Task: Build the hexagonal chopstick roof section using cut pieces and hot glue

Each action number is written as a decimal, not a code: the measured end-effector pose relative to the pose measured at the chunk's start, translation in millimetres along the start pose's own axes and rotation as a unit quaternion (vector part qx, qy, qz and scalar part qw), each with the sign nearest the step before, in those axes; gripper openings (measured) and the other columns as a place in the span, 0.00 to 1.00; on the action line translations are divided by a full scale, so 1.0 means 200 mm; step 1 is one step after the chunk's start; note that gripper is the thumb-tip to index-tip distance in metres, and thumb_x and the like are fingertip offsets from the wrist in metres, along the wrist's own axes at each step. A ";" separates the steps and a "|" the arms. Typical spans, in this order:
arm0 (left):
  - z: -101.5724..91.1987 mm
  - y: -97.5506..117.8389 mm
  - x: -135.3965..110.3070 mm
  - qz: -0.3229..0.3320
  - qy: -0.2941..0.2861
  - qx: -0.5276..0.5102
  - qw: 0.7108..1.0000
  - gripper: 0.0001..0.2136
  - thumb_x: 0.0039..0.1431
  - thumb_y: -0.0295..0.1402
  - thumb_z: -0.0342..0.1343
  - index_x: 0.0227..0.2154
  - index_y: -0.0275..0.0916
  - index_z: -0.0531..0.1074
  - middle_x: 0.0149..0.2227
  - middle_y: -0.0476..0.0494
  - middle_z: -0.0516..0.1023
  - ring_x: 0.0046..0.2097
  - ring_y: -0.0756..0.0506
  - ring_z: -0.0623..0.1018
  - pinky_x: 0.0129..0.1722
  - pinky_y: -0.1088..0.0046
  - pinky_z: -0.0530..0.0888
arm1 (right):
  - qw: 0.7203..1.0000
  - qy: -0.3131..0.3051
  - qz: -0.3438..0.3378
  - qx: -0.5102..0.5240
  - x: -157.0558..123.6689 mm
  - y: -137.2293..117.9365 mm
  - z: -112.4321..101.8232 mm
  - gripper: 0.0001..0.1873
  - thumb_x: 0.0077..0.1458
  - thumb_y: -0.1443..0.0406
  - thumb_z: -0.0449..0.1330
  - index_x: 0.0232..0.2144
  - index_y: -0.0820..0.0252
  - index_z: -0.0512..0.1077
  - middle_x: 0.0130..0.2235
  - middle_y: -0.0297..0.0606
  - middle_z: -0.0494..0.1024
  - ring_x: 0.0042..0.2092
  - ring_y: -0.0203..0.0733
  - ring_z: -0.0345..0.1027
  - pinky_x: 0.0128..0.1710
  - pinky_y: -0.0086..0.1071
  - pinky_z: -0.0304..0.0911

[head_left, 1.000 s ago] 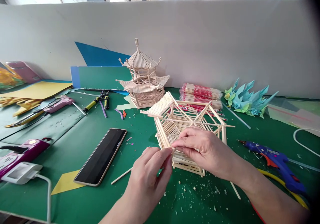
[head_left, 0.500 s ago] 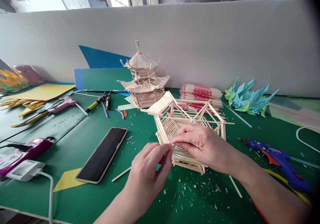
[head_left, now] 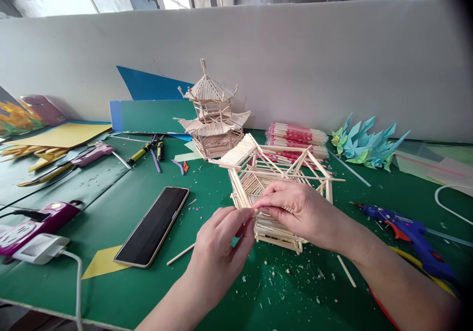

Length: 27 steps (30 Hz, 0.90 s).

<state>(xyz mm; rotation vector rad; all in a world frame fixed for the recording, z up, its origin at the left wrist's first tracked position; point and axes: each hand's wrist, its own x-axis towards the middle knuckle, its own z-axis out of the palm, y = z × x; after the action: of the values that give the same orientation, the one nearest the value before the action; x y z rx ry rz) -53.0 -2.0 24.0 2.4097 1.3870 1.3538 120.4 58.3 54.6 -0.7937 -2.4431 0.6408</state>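
1. Pale wooden sticks form an open, many-sided frame, standing on the green surface in front of the person; a slatted roof panel covers its far left part, while bare beams show elsewhere.
2. At the frame's near left side, the left hand has thumb and forefinger drawn close together; I cannot tell whether anything sits between them.
3. Meeting those fingertips, the right hand reaches across the near side of the frame, thumb and fingers brought together; what they may pinch is too small to tell.
4. One loose stick lies just beside the left hand, and a short stick lies below the right forearm, among pale crumbs.
5. Left of the hands, a dark-screened phone partly covers a piece of yellow paper; farther left sits a purple power strip with a white charger.
6. Right of the frame rests a blue glue gun.
7. Behind the frame stand a tiered stick pagoda, wrapped stick bundles and turquoise folded paper.
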 end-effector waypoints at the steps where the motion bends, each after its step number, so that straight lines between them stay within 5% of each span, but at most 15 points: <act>1: 0.00 0.00 0.00 -0.002 -0.004 0.002 1.000 0.06 0.53 0.21 0.51 0.33 0.33 0.71 0.23 0.48 0.70 0.24 0.52 0.69 0.23 0.79 0.69 | 1.000 0.002 0.001 0.002 0.00 0.00 0.00 0.12 0.58 0.69 0.54 0.38 0.56 0.77 0.33 0.36 0.75 0.36 0.38 0.68 0.37 0.32 0.64; 8: -0.03 -0.01 -0.03 -0.029 0.018 0.032 0.999 0.13 0.52 0.24 0.55 0.42 0.34 0.68 0.23 0.51 0.70 0.23 0.53 0.70 0.22 0.81 0.69 | 1.000 0.002 0.004 -0.006 0.00 -0.01 0.00 0.11 0.58 0.68 0.53 0.36 0.57 0.77 0.33 0.37 0.75 0.36 0.37 0.68 0.36 0.32 0.64; 27: -0.03 -0.05 -0.08 0.053 0.039 0.044 0.997 0.10 0.53 0.19 0.53 0.39 0.33 0.67 0.27 0.44 0.73 0.26 0.49 0.70 0.26 0.74 0.69 | 1.000 0.008 0.004 0.006 0.00 0.00 0.02 0.11 0.59 0.67 0.52 0.34 0.57 0.76 0.34 0.36 0.74 0.36 0.37 0.67 0.37 0.31 0.62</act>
<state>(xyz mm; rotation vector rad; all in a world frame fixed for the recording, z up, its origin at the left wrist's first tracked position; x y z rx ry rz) -66.9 -8.9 12.6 2.5460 1.3817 1.4569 118.1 58.1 51.8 -0.8016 -2.4204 0.6477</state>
